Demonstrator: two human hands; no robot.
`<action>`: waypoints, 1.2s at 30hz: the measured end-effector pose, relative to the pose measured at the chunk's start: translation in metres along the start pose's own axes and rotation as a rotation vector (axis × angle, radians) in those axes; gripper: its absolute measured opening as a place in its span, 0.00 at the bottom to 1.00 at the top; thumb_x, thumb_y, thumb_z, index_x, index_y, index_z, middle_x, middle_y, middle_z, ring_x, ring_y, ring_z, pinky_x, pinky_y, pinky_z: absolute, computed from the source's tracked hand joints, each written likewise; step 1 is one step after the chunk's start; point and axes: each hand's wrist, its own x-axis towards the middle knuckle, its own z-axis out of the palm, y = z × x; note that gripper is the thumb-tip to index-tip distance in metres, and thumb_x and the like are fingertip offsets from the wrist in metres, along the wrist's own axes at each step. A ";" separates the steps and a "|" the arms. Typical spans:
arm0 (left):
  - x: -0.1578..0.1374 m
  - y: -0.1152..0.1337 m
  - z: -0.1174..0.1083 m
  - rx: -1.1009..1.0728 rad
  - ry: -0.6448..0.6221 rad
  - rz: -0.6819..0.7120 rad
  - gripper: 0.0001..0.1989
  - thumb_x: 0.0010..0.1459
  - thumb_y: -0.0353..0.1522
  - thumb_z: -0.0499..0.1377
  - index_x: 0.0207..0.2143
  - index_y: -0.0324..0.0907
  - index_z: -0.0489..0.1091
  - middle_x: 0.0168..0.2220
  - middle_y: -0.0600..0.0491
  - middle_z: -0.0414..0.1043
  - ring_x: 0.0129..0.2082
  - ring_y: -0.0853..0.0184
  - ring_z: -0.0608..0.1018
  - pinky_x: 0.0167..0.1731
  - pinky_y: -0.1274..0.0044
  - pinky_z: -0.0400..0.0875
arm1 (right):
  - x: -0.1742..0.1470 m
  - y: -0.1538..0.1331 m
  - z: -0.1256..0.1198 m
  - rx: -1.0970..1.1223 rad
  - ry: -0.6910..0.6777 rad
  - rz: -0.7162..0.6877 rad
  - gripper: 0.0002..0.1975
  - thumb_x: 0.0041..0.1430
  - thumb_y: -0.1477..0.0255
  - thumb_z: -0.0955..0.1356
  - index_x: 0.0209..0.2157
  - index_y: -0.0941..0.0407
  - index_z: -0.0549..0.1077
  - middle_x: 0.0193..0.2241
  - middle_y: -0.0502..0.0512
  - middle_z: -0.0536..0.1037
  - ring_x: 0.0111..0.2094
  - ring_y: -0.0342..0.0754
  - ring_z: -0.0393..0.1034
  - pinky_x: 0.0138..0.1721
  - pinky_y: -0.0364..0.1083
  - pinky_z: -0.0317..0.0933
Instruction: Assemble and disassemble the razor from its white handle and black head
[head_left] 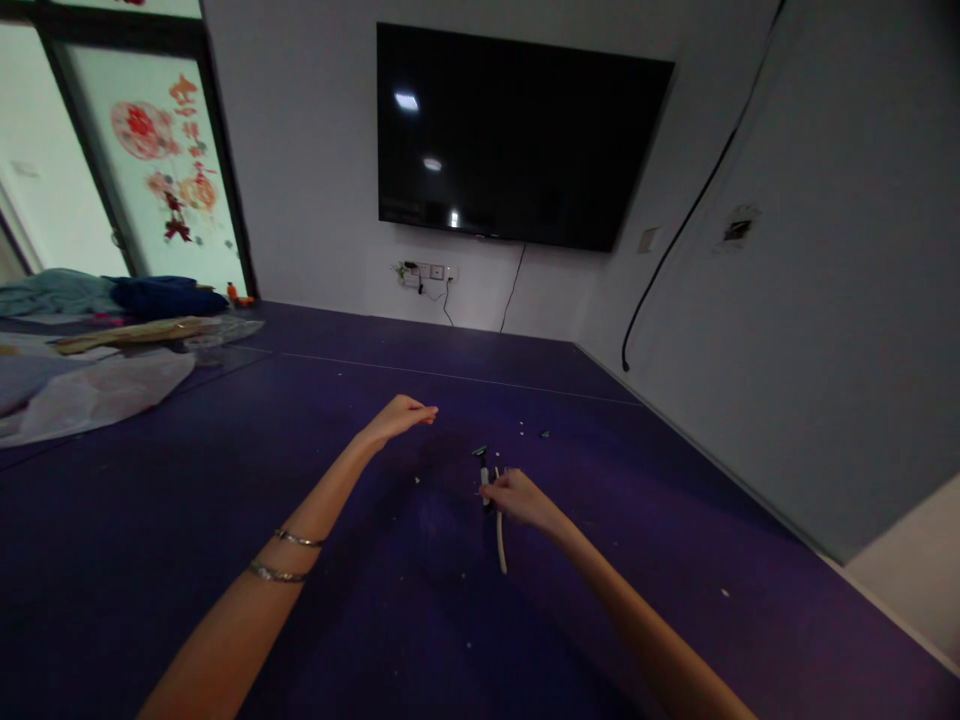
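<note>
My right hand is closed with its fingertips on the grey handle of a razor, whose dark crosswise head points away from me. Just beside that hand, a thin, pale, slightly curved strip runs toward me; whether the fingers also touch it I cannot tell. My left hand hovers over the purple surface to the left of the razor, thumb and fingers pinched together. Anything between those fingertips is too small to make out. A small dark piece lies beyond my right hand.
Small white bits are scattered over the purple surface. Plastic bags and folded cloth lie at the far left. A black cable hangs along the right wall. A television is mounted on the wall ahead.
</note>
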 end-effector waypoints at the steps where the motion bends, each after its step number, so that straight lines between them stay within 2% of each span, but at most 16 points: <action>1: 0.000 0.000 -0.001 0.020 -0.002 -0.023 0.15 0.47 0.40 0.59 0.28 0.36 0.76 0.29 0.47 0.77 0.32 0.64 0.75 0.28 0.78 0.62 | 0.001 0.001 0.003 -0.026 -0.004 0.005 0.18 0.50 0.67 0.62 0.11 0.57 0.59 0.08 0.43 0.54 0.12 0.36 0.48 0.15 0.39 0.41; 8: -0.006 0.007 0.001 0.042 -0.036 -0.053 0.17 0.47 0.41 0.58 0.30 0.36 0.75 0.33 0.45 0.77 0.35 0.63 0.75 0.28 0.79 0.62 | 0.002 -0.001 0.015 -0.145 0.029 -0.020 0.15 0.48 0.71 0.63 0.11 0.58 0.66 0.10 0.47 0.62 0.14 0.38 0.56 0.16 0.38 0.47; 17: -0.007 0.006 0.001 0.061 -0.048 -0.077 0.19 0.47 0.43 0.57 0.31 0.36 0.75 0.34 0.46 0.76 0.34 0.64 0.75 0.26 0.79 0.60 | -0.005 -0.009 0.017 -0.275 -0.015 -0.102 0.12 0.45 0.71 0.65 0.13 0.58 0.71 0.12 0.52 0.70 0.19 0.42 0.67 0.19 0.38 0.54; 24: 0.004 -0.013 0.003 0.036 -0.077 -0.098 0.19 0.46 0.43 0.57 0.32 0.37 0.75 0.35 0.46 0.76 0.35 0.63 0.75 0.26 0.79 0.61 | -0.013 -0.012 0.015 -0.358 -0.006 -0.139 0.14 0.49 0.69 0.64 0.15 0.59 0.72 0.14 0.53 0.71 0.18 0.42 0.66 0.19 0.38 0.53; 27: 0.008 -0.027 0.010 -0.033 -0.049 -0.083 0.19 0.46 0.43 0.58 0.32 0.37 0.74 0.36 0.45 0.76 0.37 0.63 0.75 0.29 0.78 0.64 | -0.010 -0.004 0.004 -0.371 0.057 -0.164 0.16 0.51 0.67 0.64 0.16 0.59 0.73 0.15 0.53 0.72 0.19 0.42 0.66 0.18 0.39 0.50; 29: 0.009 -0.039 0.018 -0.182 -0.006 -0.040 0.19 0.47 0.43 0.57 0.33 0.37 0.72 0.37 0.45 0.75 0.37 0.64 0.75 0.31 0.78 0.66 | -0.004 0.006 -0.009 -0.358 0.133 -0.180 0.15 0.51 0.65 0.64 0.19 0.59 0.75 0.18 0.53 0.74 0.22 0.43 0.67 0.20 0.39 0.51; 32: 0.008 -0.058 0.034 -0.403 0.096 -0.058 0.18 0.48 0.43 0.57 0.31 0.36 0.70 0.31 0.45 0.75 0.30 0.66 0.76 0.30 0.76 0.68 | 0.012 0.031 -0.038 -0.285 0.259 -0.150 0.13 0.51 0.64 0.64 0.25 0.58 0.77 0.24 0.54 0.77 0.27 0.45 0.70 0.25 0.39 0.55; 36: 0.007 -0.078 0.048 -0.522 0.207 -0.116 0.17 0.45 0.42 0.59 0.29 0.35 0.69 0.23 0.50 0.72 0.22 0.70 0.73 0.26 0.77 0.68 | 0.034 0.074 -0.076 -0.175 0.458 -0.126 0.11 0.50 0.66 0.65 0.28 0.57 0.76 0.27 0.55 0.78 0.30 0.47 0.72 0.30 0.41 0.59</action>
